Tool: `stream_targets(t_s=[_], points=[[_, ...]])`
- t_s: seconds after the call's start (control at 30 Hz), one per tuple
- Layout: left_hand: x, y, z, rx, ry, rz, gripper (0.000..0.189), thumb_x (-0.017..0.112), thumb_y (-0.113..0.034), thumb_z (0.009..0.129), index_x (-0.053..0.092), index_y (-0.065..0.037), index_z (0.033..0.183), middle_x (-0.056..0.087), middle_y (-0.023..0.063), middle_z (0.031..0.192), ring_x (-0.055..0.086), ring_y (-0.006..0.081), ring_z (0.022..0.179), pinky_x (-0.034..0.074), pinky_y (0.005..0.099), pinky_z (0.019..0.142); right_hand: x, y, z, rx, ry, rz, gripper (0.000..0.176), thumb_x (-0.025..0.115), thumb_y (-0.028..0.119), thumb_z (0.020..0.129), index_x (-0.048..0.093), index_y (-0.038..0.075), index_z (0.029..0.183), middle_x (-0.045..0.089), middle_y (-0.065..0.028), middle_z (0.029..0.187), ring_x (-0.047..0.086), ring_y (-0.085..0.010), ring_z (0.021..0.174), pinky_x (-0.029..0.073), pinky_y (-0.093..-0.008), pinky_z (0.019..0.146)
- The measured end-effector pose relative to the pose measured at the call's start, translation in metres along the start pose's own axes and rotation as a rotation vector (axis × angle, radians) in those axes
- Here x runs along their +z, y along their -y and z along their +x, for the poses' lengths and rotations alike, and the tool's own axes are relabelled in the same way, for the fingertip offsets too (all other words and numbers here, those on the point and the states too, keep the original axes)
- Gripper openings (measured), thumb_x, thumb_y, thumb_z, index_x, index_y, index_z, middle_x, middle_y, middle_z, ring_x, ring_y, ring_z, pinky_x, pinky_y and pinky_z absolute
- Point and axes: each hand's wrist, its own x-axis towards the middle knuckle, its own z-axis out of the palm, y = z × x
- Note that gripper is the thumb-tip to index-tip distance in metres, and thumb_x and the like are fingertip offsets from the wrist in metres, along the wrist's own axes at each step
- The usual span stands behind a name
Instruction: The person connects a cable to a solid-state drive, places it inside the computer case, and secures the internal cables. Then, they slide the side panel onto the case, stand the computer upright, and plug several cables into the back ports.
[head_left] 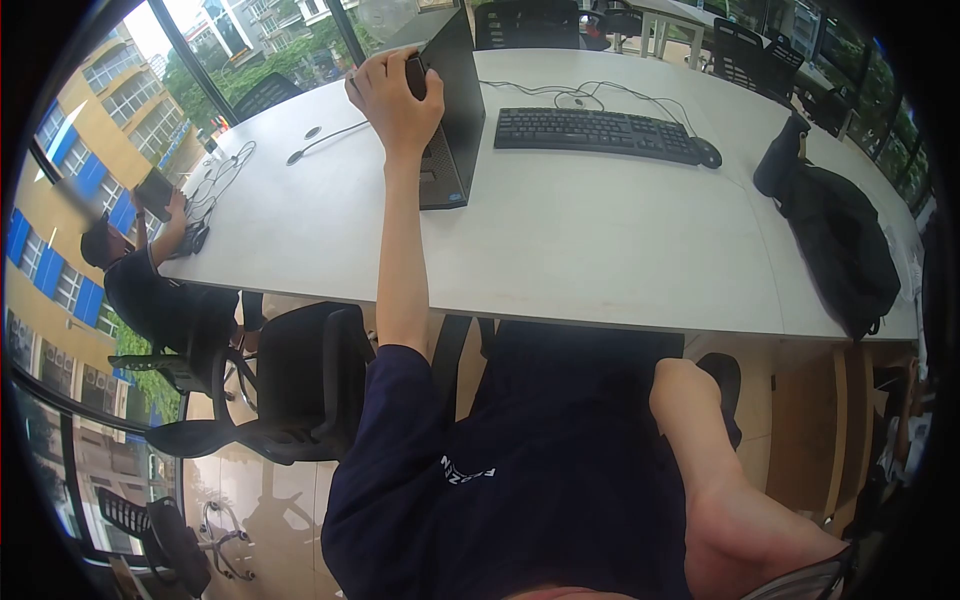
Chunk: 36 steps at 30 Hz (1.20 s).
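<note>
My left hand (398, 105) reaches over the table, its fingers and thumb curled around a small black object (415, 76) with a rounded edge, whose kind I cannot make out. The hand is right against a black computer tower (463, 120) standing on the table, hiding part of its front. My right arm is bent, its elbow low over my lap. Close to the camera at the lower right is the base of my right hand (750, 530); its fingers are out of sight, by a grey, dark-edged item (790, 580) that I see only in part.
On the white table (600, 240) lie a black keyboard (595, 130), a mouse (706, 152), loose cables (218, 185) and a black backpack (840, 230). Another person (165, 300) sits at the left, holding a dark object (154, 194). A black chair (310, 380) stands to my left.
</note>
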Motion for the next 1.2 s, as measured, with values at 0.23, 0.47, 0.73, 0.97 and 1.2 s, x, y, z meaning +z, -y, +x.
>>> stream_targets(t_s=[0.23,0.47,0.73,0.97,1.2], points=[[0.003,0.003,-0.001,-0.017,-0.021,-0.002,0.035,0.074,-0.024,0.08,0.069,-0.016,0.113,0.057,0.0044,0.115,0.049,0.0281,0.121,0.025,0.0542,0.117,-0.004,-0.032,-0.013,-0.135,-0.174,-0.052,0.045,0.053,0.016,0.101,0.058,0.015,0.056,0.062,0.0071,0.056,0.065,-0.0033,0.064,0.035,-0.0366,0.106],[-0.01,-0.005,0.002,-0.013,0.024,-0.053,0.038,0.074,-0.021,0.08,0.067,-0.014,0.117,0.059,0.0063,0.117,0.05,0.0297,0.124,0.028,0.0504,0.114,-0.043,-0.028,-0.138,1.378,0.299,0.135,0.019,0.064,0.015,0.093,0.069,0.0,0.081,0.075,-0.0087,0.087,0.068,-0.0199,0.075,0.051,-0.0372,0.081],[-0.132,-0.153,-0.085,-0.15,0.842,-1.201,0.03,0.073,-0.009,0.082,0.062,-0.003,0.11,0.062,0.0125,0.112,0.061,0.0302,0.106,0.047,0.0408,0.096,-0.078,0.02,-0.339,2.119,0.328,0.046,0.024,0.066,0.024,0.098,0.073,0.002,0.104,0.074,-0.0067,0.096,0.068,-0.0149,0.091,0.053,-0.0315,0.084],[-0.116,-0.235,-0.234,-0.002,1.633,-1.474,0.026,0.06,-0.025,0.103,0.068,-0.002,0.093,0.066,0.0082,0.074,0.061,0.0183,0.067,0.047,0.0343,0.063,-0.101,0.005,-0.345,2.356,0.288,0.037,0.035,0.065,0.03,0.099,0.071,0.0,0.116,0.071,-0.0129,0.118,0.065,-0.0171,0.111,0.051,-0.0342,0.097],[-0.074,-0.209,-0.297,-0.411,1.753,-1.093,0.037,0.063,-0.037,0.1,0.071,-0.001,0.101,0.07,0.0101,0.074,0.065,0.0204,0.07,0.052,0.034,0.07,-0.096,0.014,-0.347,2.354,0.328,-0.008,0.036,0.065,0.031,0.099,0.07,0.0,0.116,0.071,-0.0133,0.118,0.065,-0.0176,0.112,0.051,-0.0344,0.098]])
